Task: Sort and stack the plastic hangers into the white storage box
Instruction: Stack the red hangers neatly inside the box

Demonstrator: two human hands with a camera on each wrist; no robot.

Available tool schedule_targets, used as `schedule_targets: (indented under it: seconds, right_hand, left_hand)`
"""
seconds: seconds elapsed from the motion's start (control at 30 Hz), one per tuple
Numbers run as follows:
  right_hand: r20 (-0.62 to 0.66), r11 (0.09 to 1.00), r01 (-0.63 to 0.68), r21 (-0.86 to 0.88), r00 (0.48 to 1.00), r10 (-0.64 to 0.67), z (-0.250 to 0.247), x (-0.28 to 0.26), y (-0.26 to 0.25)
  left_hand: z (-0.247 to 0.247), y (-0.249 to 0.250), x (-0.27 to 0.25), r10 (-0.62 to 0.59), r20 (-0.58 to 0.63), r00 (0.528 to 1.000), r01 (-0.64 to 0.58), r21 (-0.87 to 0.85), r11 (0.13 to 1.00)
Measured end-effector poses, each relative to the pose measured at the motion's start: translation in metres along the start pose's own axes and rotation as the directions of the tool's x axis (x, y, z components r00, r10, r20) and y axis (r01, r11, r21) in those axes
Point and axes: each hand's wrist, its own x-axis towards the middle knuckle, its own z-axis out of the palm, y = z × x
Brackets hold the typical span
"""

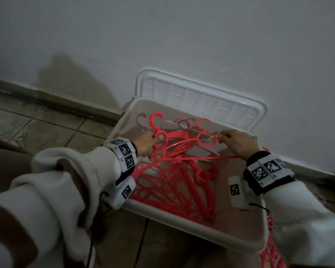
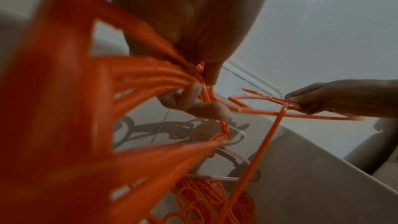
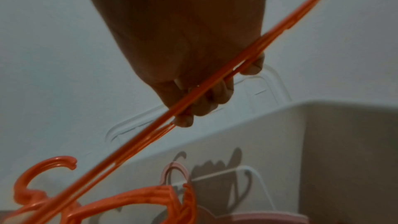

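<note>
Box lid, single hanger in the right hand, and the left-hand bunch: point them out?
box lid (image 1: 199, 93), head view, ribbed face.
single hanger (image 1: 206, 140), head view, neck ring.
left-hand bunch (image 1: 160, 140), head view, neck ring.

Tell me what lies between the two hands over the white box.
In the head view, a single red hanger spans from the right hand toward the bundle of red hangers gripped by the left hand, above the white storage box.
</note>
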Motion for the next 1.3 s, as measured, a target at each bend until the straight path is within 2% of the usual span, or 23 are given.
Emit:
schedule_targets:
  seconds: [0.17, 0.33, 0.4, 0.47, 0.57, 0.7, 0.77, 0.9, 1.07, 1.23, 1.3]
  right_hand:
    - [-0.148, 0.984, 0.029, -0.177, 0.987, -0.056, -0.009, -0.006, 0.001]
    - [-0.198, 0.958, 0.061, -0.280, 0.973, -0.120, -0.017, -0.008, -0.004]
    - [-0.230, 0.965, 0.080, -0.248, 0.963, -0.139, -0.018, -0.009, -0.009]
    - [-0.269, 0.969, 0.099, -0.225, 0.950, -0.159, -0.020, -0.010, -0.013]
    - [-0.305, 0.978, 0.139, -0.158, 0.935, -0.182, -0.021, -0.010, -0.018]
    - [-0.247, 0.973, 0.225, -0.046, 0.942, -0.229, -0.015, -0.011, -0.019]
    - [-0.207, 0.967, 0.253, -0.021, 0.945, -0.252, -0.011, -0.012, -0.021]
    - [-0.195, 0.941, 0.338, -0.003, 0.923, -0.332, -0.002, -0.012, -0.028]
    - [-0.317, 0.861, 0.489, 0.142, 0.846, -0.428, 0.012, -0.004, -0.035]
    - [-0.423, 0.797, 0.553, 0.243, 0.800, -0.426, 0.023, 0.004, -0.037]
    - [-0.427, 0.774, 0.571, 0.273, 0.793, -0.435, 0.028, 0.006, -0.039]
  left_hand:
    - [-0.001, 0.001, -0.002, -0.003, 0.023, 1.000, 0.002, 0.034, 0.999]
    - [-0.006, -0.005, 0.002, 0.063, -0.021, 0.998, -0.056, 0.239, 0.970]
    - [-0.004, -0.001, 0.002, 0.089, -0.016, 0.996, -0.083, 0.245, 0.966]
    - [0.001, 0.005, 0.002, 0.099, -0.030, 0.995, -0.095, 0.115, 0.989]
    - [0.006, 0.013, 0.003, 0.110, -0.113, 0.987, -0.124, -0.129, 0.984]
    - [0.004, 0.023, -0.003, 0.123, -0.189, 0.974, -0.174, -0.284, 0.943]
    - [0.002, 0.027, -0.007, 0.136, -0.170, 0.976, -0.185, -0.320, 0.929]
    - [-0.007, 0.031, -0.011, 0.149, -0.083, 0.985, -0.165, -0.238, 0.957]
    - [-0.006, 0.036, -0.013, 0.117, 0.050, 0.992, -0.095, -0.320, 0.943]
    - [-0.008, 0.036, -0.014, 0.164, 0.097, 0.982, -0.126, -0.312, 0.942]
    - [-0.006, 0.038, -0.013, 0.195, 0.093, 0.976, -0.164, -0.268, 0.949]
